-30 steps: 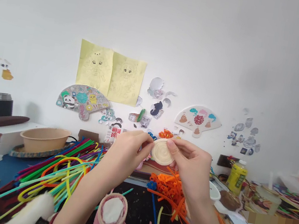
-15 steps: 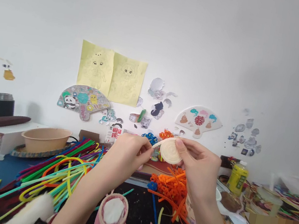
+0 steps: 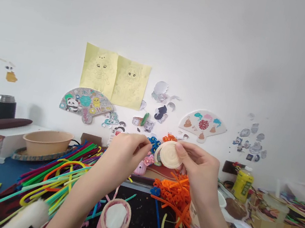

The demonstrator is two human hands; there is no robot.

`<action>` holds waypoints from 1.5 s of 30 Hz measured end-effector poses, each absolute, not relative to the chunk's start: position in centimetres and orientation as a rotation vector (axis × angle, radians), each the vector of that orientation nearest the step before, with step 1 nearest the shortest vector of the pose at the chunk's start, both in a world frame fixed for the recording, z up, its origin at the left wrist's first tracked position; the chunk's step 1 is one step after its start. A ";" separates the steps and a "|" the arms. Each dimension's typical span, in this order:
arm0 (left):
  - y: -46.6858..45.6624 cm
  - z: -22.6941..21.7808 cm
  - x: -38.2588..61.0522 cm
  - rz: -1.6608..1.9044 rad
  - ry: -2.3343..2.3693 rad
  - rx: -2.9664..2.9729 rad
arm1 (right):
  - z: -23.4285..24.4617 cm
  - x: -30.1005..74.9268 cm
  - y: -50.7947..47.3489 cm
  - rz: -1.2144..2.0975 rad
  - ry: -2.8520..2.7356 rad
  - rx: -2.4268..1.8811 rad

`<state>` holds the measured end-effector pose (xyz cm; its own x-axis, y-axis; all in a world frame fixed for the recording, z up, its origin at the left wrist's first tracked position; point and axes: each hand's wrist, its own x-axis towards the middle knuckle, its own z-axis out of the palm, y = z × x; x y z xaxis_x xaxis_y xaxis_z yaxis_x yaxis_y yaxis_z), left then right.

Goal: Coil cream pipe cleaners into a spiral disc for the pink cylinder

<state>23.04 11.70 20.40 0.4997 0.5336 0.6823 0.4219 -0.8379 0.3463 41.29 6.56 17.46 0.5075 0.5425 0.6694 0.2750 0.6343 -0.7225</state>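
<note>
My right hand [image 3: 200, 169] holds a cream spiral disc [image 3: 169, 155] of coiled pipe cleaner, pinched between thumb and fingers above the table. My left hand [image 3: 123, 153] sits just left of the disc with its fingers curled together; what they pinch is hidden. Below my hands stands a pink cylinder with a white top [image 3: 114, 220]. A heap of orange pipe cleaner pieces [image 3: 175, 195] lies under my right hand.
A spread of multicoloured pipe cleaners [image 3: 61, 176] covers the table's left half. A tan bowl [image 3: 47, 142] and a dark flask [image 3: 4, 107] stand at the back left, a yellow bottle [image 3: 242, 183] at the right. Paper fans and drawings hang on the wall.
The spiral disc has moved slightly right and turned in my right hand. My left hand has drawn a little away from it to the left.
</note>
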 end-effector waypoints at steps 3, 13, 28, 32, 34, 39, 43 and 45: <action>11.8 20.3 23.5 1.233 0.718 2.455 | 17.5 40.8 6.5 0.217 -1.096 -0.916; 12.1 19.6 24.3 1.240 0.524 2.195 | 18.0 40.4 6.0 0.270 -1.090 -0.947; 12.7 19.6 24.2 1.160 0.430 1.968 | 17.9 40.8 5.6 0.653 -1.037 -0.786; 12.7 19.6 24.1 1.184 0.468 1.955 | 17.9 41.1 5.8 0.817 -1.018 -0.776; 12.7 19.6 24.2 1.192 0.488 1.953 | 17.9 41.1 5.9 0.870 -0.984 -0.771; 12.4 19.8 24.3 1.162 0.498 1.943 | 18.1 40.8 6.1 0.880 -0.939 -0.759; 12.2 19.7 24.7 1.169 0.500 1.915 | 18.0 40.6 6.3 0.845 -0.925 -0.746; 12.2 19.5 24.9 1.191 0.500 1.909 | 18.0 40.5 6.5 0.813 -0.922 -0.745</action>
